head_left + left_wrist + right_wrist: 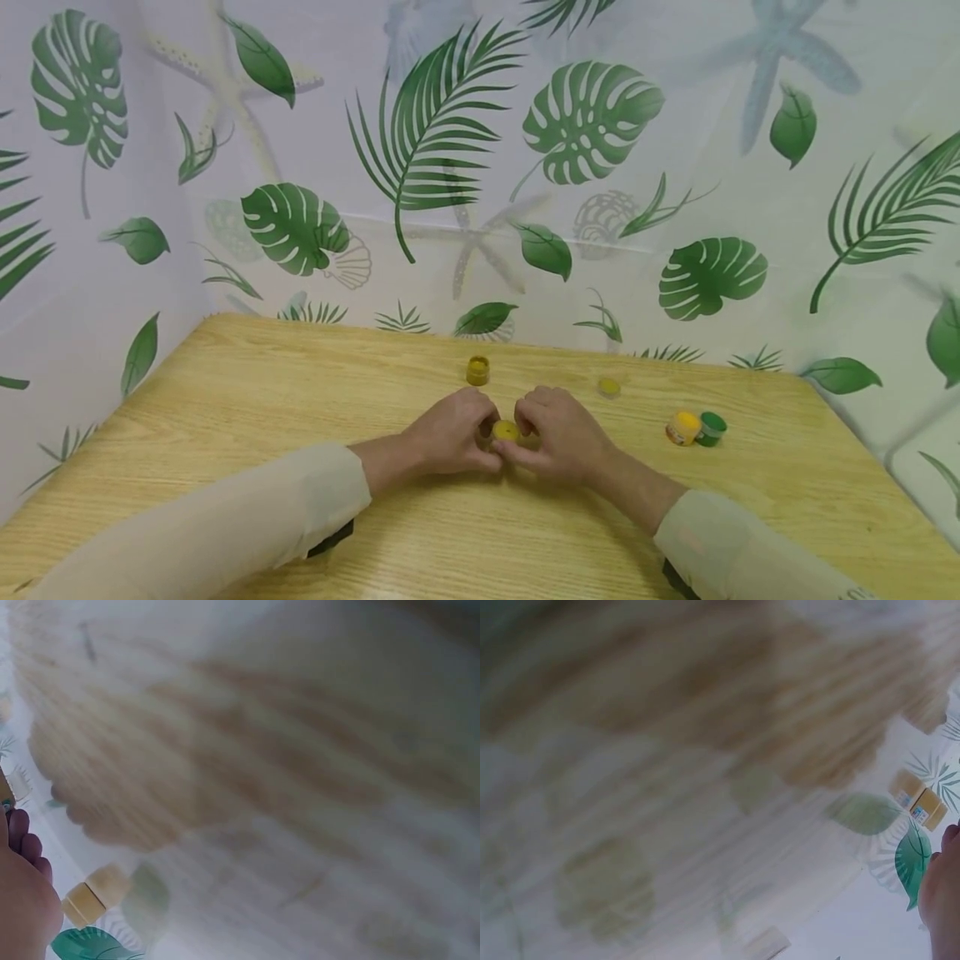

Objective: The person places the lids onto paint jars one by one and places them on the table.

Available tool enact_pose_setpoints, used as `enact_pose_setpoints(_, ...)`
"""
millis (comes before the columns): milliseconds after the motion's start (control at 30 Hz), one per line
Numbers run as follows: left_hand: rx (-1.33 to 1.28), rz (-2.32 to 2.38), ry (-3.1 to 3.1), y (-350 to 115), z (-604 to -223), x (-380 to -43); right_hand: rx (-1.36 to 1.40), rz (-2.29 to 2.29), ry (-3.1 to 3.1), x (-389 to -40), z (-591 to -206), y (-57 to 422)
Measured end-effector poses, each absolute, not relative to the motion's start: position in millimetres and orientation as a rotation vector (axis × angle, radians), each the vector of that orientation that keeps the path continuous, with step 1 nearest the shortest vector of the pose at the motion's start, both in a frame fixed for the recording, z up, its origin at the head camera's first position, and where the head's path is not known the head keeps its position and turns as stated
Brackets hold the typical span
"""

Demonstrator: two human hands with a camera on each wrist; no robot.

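Observation:
Between my two hands, in the head view, is a small round container with a yellow top (pixel 506 430), just above or on the table. My left hand (pixel 453 429) grips it from the left with curled fingers and thumb. From the other side my right hand (pixel 558 433) holds it too, its thumb at the near edge. The fingers hide its sides. Beyond the left hand stands a small open jar (pixel 477 372) of dark yellow. Each wrist view catches only part of its hand, at the left edge for the left hand (pixel 26 900) and at the right edge for the right hand (pixel 943 889).
A small yellow disc, perhaps a lid (pixel 609 387), lies beyond the right hand. Farther right, an orange-yellow jar (pixel 683 427) touches a green jar (pixel 711 428). The wood-grain table (pixel 300 375) meets a leaf-patterned wall covering (pixel 450 250) at the back. Blurred pale patterned material fills most of both wrist views.

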State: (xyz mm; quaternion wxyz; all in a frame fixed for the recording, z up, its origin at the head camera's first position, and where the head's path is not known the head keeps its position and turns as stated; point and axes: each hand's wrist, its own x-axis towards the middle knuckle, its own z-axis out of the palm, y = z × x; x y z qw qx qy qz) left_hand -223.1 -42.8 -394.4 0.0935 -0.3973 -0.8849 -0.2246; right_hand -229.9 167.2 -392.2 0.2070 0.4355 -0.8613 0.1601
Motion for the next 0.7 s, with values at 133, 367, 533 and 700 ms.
enact_pose_setpoints(133, -1.169, -0.717, -2.660, -42.8, -394.3, -224.1, 1.244, 0.483, -2.385, -229.8, -392.2, 167.4)
enact_pose_setpoints(367, -1.172, -0.700, -2.682, -44.2, -394.2, -225.0, 1.299, 0.469, -2.385, -231.3, -393.8, 166.8)
enact_pose_setpoints(533, -1.217, -0.659, -2.678, -44.2, -393.7, -224.3, 1.276, 0.428, -2.392, -229.7, -394.1, 165.7)
enact_pose_setpoints(700, -1.223, -0.593, -2.676, -43.7, -393.2, -223.0, 1.250, 0.412, -2.402, -228.8, -393.8, 164.1)
